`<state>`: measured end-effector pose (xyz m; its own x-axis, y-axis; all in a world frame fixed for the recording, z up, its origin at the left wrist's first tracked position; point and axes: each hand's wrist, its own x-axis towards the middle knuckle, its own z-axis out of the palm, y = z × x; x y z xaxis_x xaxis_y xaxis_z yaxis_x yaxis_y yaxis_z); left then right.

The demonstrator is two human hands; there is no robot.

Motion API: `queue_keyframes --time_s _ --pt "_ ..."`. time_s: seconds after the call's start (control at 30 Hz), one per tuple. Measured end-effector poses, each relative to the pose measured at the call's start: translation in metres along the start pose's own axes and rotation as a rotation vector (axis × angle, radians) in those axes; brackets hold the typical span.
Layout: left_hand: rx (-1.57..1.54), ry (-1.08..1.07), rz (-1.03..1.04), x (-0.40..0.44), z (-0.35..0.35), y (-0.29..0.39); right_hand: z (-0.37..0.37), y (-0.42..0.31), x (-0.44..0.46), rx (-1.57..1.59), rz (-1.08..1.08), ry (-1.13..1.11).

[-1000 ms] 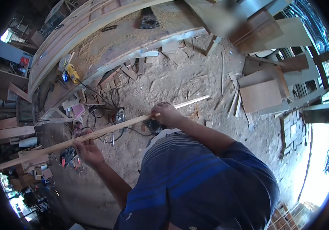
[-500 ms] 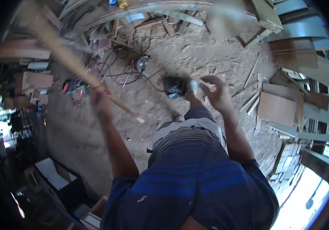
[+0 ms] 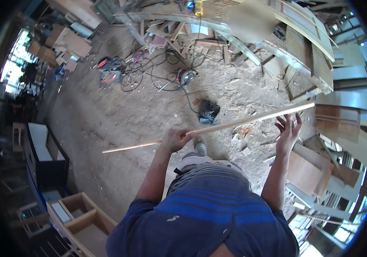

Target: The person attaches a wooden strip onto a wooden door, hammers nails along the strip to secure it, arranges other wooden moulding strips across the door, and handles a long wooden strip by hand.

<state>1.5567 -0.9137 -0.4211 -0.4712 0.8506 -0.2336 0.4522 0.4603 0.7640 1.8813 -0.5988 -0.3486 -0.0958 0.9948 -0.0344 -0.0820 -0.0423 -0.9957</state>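
Observation:
A long, thin wooden strip (image 3: pixel 243 121) stretches across in front of my body, its right end higher in the view than its left. My left hand (image 3: pixel 178 140) is closed round the strip left of its middle. Near the strip's right end, my right hand (image 3: pixel 289 130) is raised with its fingers apart, just below the wood; whether the fingertips touch it is hard to tell. Beyond the strip, a black plastic bag (image 3: pixel 209 112) lies on the dirt floor.
A circular saw (image 3: pixel 186 77) and tangled cables (image 3: pixel 151 70) lie on the floor ahead. A workbench (image 3: pixel 286 58) with scrap wood beneath stands beyond. Boards (image 3: pixel 305 173) lean at the right. A black cabinet (image 3: pixel 46 158) and a wooden frame (image 3: pixel 83 218) stand at the left.
The strip has swung from the upper left to lie across my front, its far end now at the right. My right hand has moved right, beside the strip. The view has turned left.

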Motion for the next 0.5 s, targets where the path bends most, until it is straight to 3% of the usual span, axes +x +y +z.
queue_keyframes --time_s 0.2,0.3,0.4,0.5 --pt "-0.096 -0.061 -0.025 -0.027 0.046 0.012 -0.044 -0.035 0.003 0.214 -0.164 -0.141" --pt "-0.147 -0.081 0.001 -0.025 0.078 0.002 -0.060 -0.057 -0.005 0.124 -0.180 -0.174" --pt "-0.237 -0.099 0.026 -0.017 0.112 -0.018 -0.073 -0.070 -0.008 0.434 -0.189 -0.419" --pt "-0.172 -0.157 -0.014 -0.012 0.099 0.005 -0.041 -0.109 -0.026 0.479 -0.145 -0.348"
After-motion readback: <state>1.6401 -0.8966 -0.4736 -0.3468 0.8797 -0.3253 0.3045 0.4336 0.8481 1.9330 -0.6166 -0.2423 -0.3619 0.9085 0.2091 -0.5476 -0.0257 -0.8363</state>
